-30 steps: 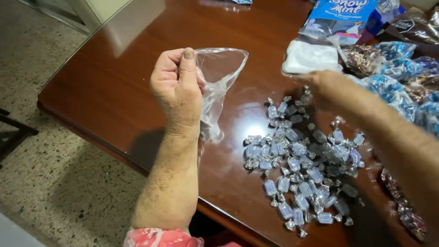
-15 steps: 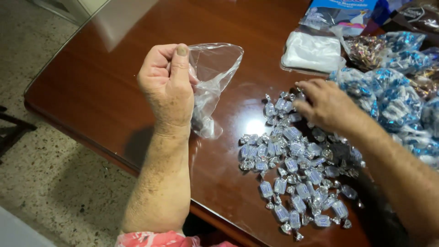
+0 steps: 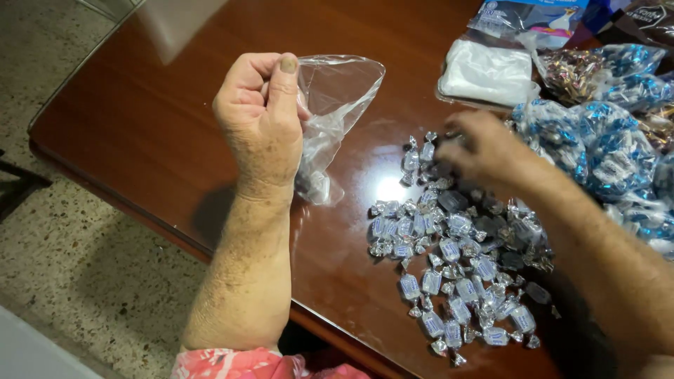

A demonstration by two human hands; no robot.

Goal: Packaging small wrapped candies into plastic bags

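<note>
- Spreading across the view, a dark reddish wooden table (image 3: 161, 133) carries everything.
- Filled clear bags of blue-wrapped sweets (image 3: 604, 140) crowd its far right corner.
- A loose pile of wrapped candies (image 3: 456, 260) lies near the front edge.
- A small clear plastic bag (image 3: 333, 105) hangs open above the table, left of the pile.
- The left hand (image 3: 263, 119) pinches the bag's rim between thumb and fingers.
- The right hand (image 3: 481, 147), blurred, reaches into the pile's far end; its grip cannot be made out.
</note>
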